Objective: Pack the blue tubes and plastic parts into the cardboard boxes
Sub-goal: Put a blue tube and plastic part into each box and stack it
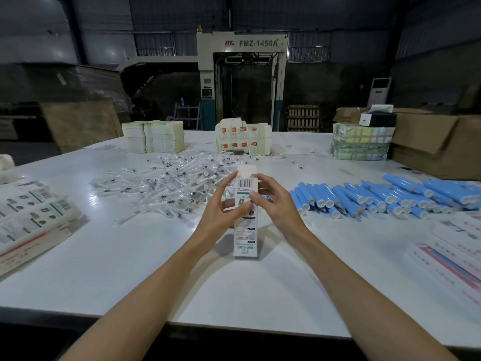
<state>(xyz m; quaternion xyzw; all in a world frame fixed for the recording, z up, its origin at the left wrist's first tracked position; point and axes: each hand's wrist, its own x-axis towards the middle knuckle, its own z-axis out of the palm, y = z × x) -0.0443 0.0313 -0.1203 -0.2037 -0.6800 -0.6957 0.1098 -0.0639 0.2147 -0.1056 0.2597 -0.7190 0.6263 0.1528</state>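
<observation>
A: where's the box (246, 231) rn?
B: over the middle of the table (234, 290), both hands on it. Left hand (221, 208) wraps the box's left side, right hand (276, 204) grips its right edge. Top flap (246, 170) is open.
A: & the other stuff?
B: blue tubes (385, 196) right of the box, plastic parts (169, 183) piled behind it, to the left.

Your white counter (135, 269) is lit from overhead, cool and fairly bright, while the hall (78, 35) behind the counter sits dim, near black towards the top corners. Soft glare shines on the counter's left half, beside the heap of plastic parts (166, 183). Shadows on the counter are faint and soft-edged. The wide lens bows the counter's near edge, and things at its left and right ends look stretched and slightly smeared.
</observation>
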